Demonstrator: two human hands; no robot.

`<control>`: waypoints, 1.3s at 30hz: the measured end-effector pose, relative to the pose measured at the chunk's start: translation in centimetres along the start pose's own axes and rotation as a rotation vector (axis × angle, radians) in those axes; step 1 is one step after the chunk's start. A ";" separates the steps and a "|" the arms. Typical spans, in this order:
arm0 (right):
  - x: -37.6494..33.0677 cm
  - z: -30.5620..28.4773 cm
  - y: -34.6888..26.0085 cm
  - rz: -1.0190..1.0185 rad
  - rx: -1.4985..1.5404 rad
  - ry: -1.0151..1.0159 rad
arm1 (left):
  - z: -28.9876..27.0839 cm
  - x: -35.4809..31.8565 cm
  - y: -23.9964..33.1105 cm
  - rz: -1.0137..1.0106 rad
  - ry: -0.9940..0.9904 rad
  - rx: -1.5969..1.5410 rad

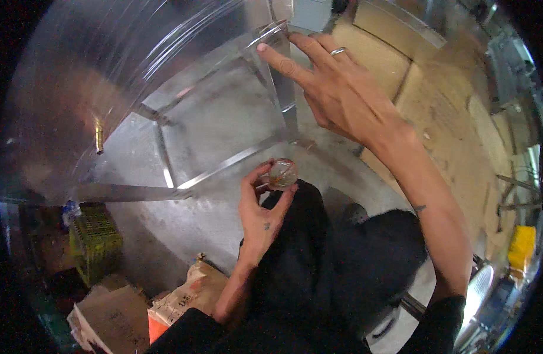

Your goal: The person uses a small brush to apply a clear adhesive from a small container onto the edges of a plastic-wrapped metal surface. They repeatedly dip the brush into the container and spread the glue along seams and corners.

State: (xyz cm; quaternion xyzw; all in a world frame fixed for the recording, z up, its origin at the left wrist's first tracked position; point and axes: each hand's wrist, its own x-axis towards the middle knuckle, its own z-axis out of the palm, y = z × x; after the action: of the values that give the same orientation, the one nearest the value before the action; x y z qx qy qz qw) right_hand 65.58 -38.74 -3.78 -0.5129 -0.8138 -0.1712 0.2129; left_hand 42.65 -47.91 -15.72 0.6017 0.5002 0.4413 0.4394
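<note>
My left hand [261, 221] is closed around a small round clear container [283, 174], held above my lap, with the thumb on one side and the fingers on the other. Reddish-brown bits show in or on it; what they are is too small to tell. Higher up and to the right, my right hand [342, 82] reaches to the corner of a shiny metal table [271, 35]. Its index finger is stretched out over the edge, apart from the other fingers, and a ring sits on one finger. Nothing is visibly held in it.
The metal tabletop [124, 53] fills the upper left, its legs and lower bars [230, 162] standing on the grey floor. Brown paper sacks [192, 292] and a yellow-green crate [97, 242] lie at the lower left. Flat cardboard [448, 141] covers the right side, near a yellow object [522, 248].
</note>
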 end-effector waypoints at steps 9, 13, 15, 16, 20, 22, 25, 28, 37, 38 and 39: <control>-1.5 1.3 -1.1 0.071 0.030 0.105 | 3.3 1.6 -3.6 0.083 -0.004 -0.041; -1.6 0.7 -0.8 0.020 -0.019 0.131 | 3.1 1.4 -3.6 0.004 0.005 0.003; -1.4 0.5 -1.0 0.011 -0.029 0.159 | 3.6 1.1 -2.9 0.007 0.021 0.000; -1.3 0.4 -1.1 0.007 -0.032 0.176 | 3.6 1.0 -2.6 0.010 0.029 0.002; -0.4 0.9 -1.1 -0.018 -0.084 0.237 | 3.8 0.5 -3.0 0.021 0.031 -0.057; 0.1 1.4 -0.5 -0.055 -0.155 0.311 | 3.6 0.5 -2.8 0.012 0.021 -0.050; 0.7 1.7 -0.4 -0.059 -0.206 0.323 | 3.0 0.7 -3.7 0.026 0.015 -0.081; 0.9 2.1 -0.7 -0.052 -0.165 0.298 | 2.5 0.8 -3.6 -0.021 0.007 -0.123; 1.5 2.4 -1.2 -0.050 -0.207 0.279 | 1.4 1.2 -3.9 -0.031 -0.016 -0.102; 1.6 2.5 -1.4 -0.033 -0.187 0.274 | 1.4 1.2 -4.2 -0.019 -0.014 -0.121; 1.6 2.7 -1.6 -0.016 -0.166 0.270 | 1.5 1.3 -4.4 -0.006 -0.011 -0.141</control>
State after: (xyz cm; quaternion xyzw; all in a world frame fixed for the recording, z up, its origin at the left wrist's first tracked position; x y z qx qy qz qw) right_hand 63.06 -36.84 -5.33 -0.4947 -0.7649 -0.3071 0.2757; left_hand 43.26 -46.26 -20.25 0.5701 0.4673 0.4707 0.4848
